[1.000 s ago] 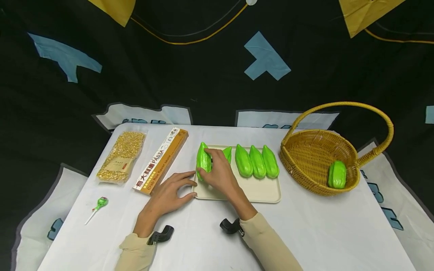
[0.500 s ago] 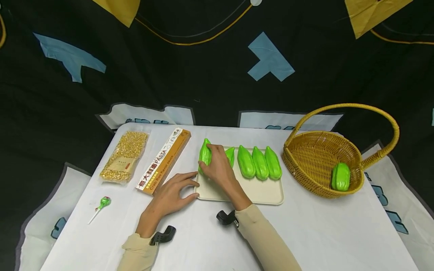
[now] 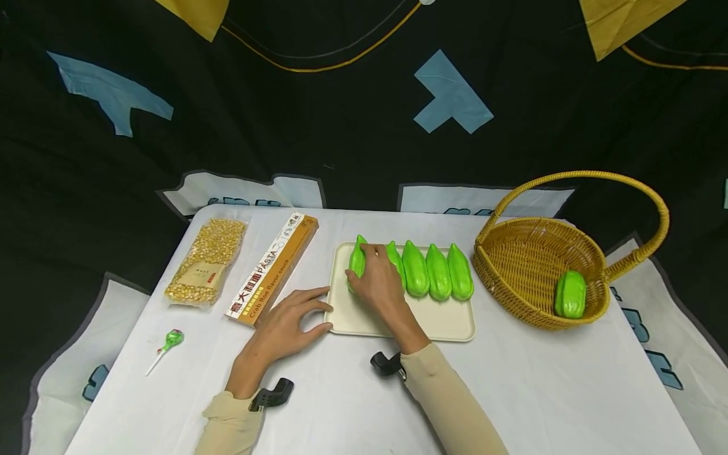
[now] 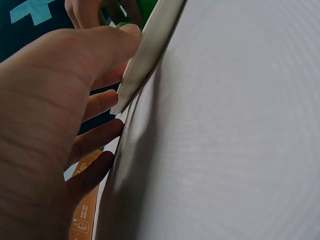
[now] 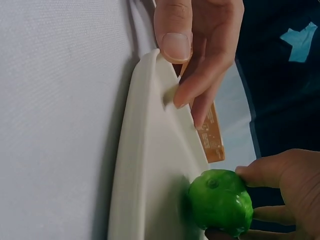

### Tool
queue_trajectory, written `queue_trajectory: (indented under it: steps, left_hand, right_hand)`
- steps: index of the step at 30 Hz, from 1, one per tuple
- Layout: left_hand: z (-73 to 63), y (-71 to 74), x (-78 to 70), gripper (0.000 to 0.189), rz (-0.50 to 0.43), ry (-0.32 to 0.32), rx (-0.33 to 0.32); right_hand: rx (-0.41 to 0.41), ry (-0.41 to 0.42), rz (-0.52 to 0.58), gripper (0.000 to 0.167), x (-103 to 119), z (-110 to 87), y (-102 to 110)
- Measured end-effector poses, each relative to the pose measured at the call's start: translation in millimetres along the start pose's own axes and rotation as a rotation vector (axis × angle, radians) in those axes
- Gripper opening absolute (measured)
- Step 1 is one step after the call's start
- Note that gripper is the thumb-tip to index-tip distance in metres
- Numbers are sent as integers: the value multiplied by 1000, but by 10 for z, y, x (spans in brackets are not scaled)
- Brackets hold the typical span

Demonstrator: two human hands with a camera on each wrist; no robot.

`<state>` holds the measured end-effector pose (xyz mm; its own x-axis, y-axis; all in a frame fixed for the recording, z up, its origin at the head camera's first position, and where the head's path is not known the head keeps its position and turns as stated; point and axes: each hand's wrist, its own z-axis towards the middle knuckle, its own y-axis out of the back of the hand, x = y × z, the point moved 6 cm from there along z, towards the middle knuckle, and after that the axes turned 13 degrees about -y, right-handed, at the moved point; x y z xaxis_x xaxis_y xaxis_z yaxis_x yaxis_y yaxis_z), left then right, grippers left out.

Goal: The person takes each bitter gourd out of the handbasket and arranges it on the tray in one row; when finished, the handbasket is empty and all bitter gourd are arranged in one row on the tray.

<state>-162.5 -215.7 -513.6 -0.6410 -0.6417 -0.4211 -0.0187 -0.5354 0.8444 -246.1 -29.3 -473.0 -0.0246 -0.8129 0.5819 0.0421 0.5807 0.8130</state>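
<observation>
My right hand (image 3: 380,278) grips a glossy green, ribbed gourd (image 3: 356,258), thumb on one side and fingers on the other. It is at the left part of a cream tray (image 3: 352,319), its pointed tip facing away from me. In the right wrist view the blunt, lobed end of that gourd (image 5: 220,202) shows close over the tray's floor. Several matching gourds (image 3: 416,268) lie side by side to its right, one partly covered by the hand. My left hand (image 3: 290,322) spreads relaxed fingers along the tray's left edge; in the left wrist view its fingertips (image 4: 111,100) are at the rim.
A wicker basket (image 3: 512,253) with a tall handle stands right of the tray, another green gourd (image 3: 570,294) inside it. Left of the tray are a pasta box (image 3: 273,268), a bag of corn kernels (image 3: 207,259) and a lollipop (image 3: 170,340), on a white-covered table (image 3: 540,385).
My right hand has moved the held gourd rightward from the tray's left edge, closer to the other gourds. The left hand stays at the tray's edge.
</observation>
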Motion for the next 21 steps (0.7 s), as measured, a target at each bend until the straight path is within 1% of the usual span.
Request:
queue_trajectory:
  steps: [9, 17, 21]
  left_hand:
    - [13, -7, -6, 30, -3, -16, -8]
    - [19, -11, -16, 30, 1, -7, 3]
    - [5, 1, -12, 30, 6, -6, 0]
  right_hand:
    - [-81, 66, -109, 62, -4, -70, 5]
    - [-132, 71, -200, 61, -22, -101, 24]
    - [-152, 84, -211, 57, -30, -114, 50]
